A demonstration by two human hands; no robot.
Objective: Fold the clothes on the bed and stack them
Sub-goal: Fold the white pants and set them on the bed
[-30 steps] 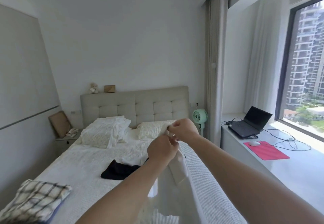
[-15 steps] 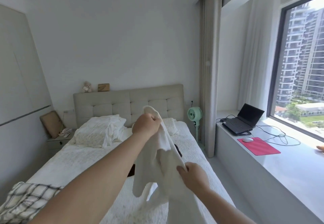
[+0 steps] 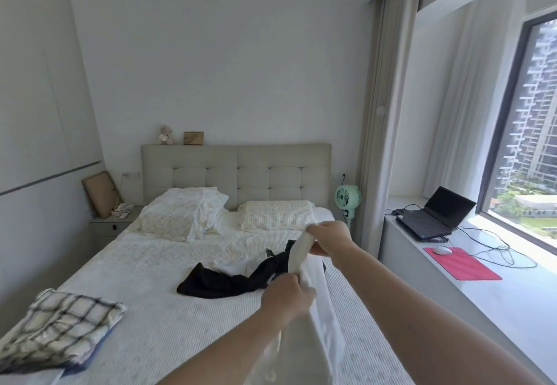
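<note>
I hold a white garment (image 3: 313,321) up over the right side of the bed (image 3: 144,267). My right hand (image 3: 330,237) pinches its top edge. My left hand (image 3: 286,297) grips the cloth lower down, and the rest hangs toward the bottom of the view. A black garment (image 3: 220,282) lies crumpled in the middle of the bed, with a white piece (image 3: 238,264) partly under it. At the near left corner sits a folded stack topped by a checked cloth (image 3: 57,333).
Two pillows (image 3: 187,213) lie against the padded headboard (image 3: 235,170). A green fan (image 3: 348,199) stands right of the bed. The window ledge on the right carries a laptop (image 3: 434,216), a mouse on a red mat (image 3: 464,267) and cables. A nightstand (image 3: 113,225) is at the back left.
My hands swapped heights: the right hand rose to pinch the garment's top edge, and the left hand dropped from high up to grip it lower. The view swung left.
</note>
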